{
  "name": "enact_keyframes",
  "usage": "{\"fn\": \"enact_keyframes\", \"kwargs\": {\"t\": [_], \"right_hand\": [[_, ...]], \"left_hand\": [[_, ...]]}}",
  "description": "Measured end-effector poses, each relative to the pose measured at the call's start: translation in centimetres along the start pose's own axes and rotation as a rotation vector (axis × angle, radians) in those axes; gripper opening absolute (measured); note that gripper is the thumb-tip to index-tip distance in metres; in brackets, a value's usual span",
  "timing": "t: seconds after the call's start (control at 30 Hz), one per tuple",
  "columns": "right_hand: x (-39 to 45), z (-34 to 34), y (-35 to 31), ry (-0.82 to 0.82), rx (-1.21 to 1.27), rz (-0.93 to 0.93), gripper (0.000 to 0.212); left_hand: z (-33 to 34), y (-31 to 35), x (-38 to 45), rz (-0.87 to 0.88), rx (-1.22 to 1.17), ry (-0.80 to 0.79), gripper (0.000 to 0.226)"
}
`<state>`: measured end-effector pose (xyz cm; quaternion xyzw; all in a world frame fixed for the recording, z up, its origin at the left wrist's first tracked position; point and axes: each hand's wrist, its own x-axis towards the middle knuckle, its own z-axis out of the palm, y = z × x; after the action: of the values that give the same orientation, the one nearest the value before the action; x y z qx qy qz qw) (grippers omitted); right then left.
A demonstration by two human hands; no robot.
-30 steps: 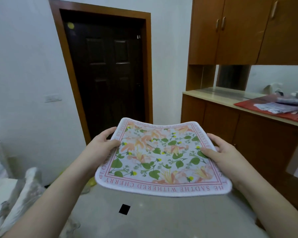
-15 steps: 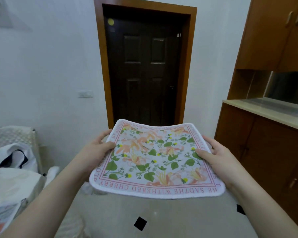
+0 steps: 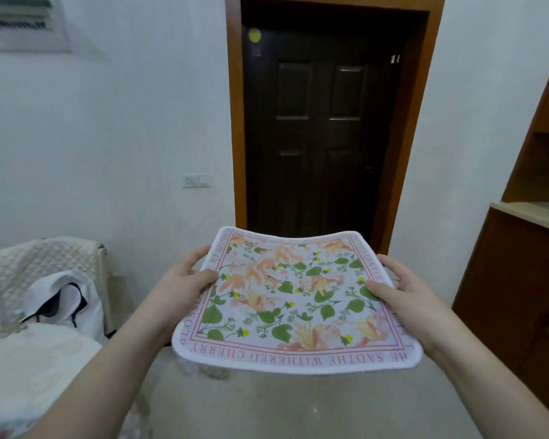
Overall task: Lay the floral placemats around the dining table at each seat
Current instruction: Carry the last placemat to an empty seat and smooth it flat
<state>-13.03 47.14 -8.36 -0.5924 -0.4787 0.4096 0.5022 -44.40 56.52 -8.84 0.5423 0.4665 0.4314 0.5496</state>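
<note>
A square floral placemat (image 3: 293, 299), white with orange flowers, green leaves and a pink lettered border, is held flat in the air in front of me. My left hand (image 3: 179, 285) grips its left edge, thumb on top. My right hand (image 3: 406, 293) grips its right edge the same way. The mat sags slightly in the middle. At the lower left lies a white-covered surface (image 3: 23, 369), possibly the dining table, only partly in view.
A dark closed door (image 3: 324, 134) in a wooden frame stands straight ahead. A chair with a quilted cover (image 3: 49, 264) and a white bag (image 3: 65, 299) is at the left. Wooden cabinets (image 3: 520, 280) line the right. Pale tiled floor (image 3: 282, 407) lies below.
My view has swung to the left: the door has shifted rightwards to centre, the cabinets have slid off to the right, and the chair has come into view. Both hands still hold the placemat.
</note>
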Motion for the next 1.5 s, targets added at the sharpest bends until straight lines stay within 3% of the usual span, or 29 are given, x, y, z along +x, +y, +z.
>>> {"fn": "enact_keyframes", "kwargs": {"t": [0.33,0.67,1.13,1.5], "right_hand": [[17.3,0.0,2.3,-0.044,0.007,-0.019,0.051],[31.2,1.7,0.4,-0.166,0.011,-0.028,0.031],[46.6,18.2,-2.3,-0.305,-0.027,-0.076,0.054],[56.3,29.9,-4.1,-0.41,0.0,-0.09,0.051]], "left_hand": [[0.4,-0.1,13.8,-0.001,0.052,0.136,0.05],[-0.5,0.9,23.0,-0.02,0.069,0.284,0.047],[-15.9,0.9,33.9,0.004,0.121,0.469,0.053],[-26.7,-0.5,40.8,-0.04,0.08,0.565,0.054]]}}
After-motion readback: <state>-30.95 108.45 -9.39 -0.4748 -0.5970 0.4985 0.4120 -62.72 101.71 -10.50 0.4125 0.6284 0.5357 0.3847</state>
